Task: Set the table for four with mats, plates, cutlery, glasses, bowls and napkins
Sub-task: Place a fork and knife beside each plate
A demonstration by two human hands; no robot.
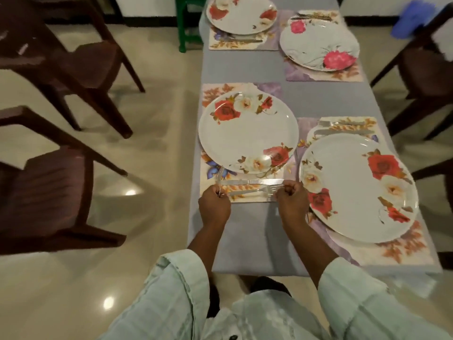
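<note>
Clear plastic fork (247, 191) and knife (250, 182) lie on the mat (208, 177) by the table's (247, 241) left edge — your left hand (214, 207) and right hand (291, 200) pinch the fork's ends, fingers curled.

no readable text, labels, brands or numbers on anything in view.
</note>
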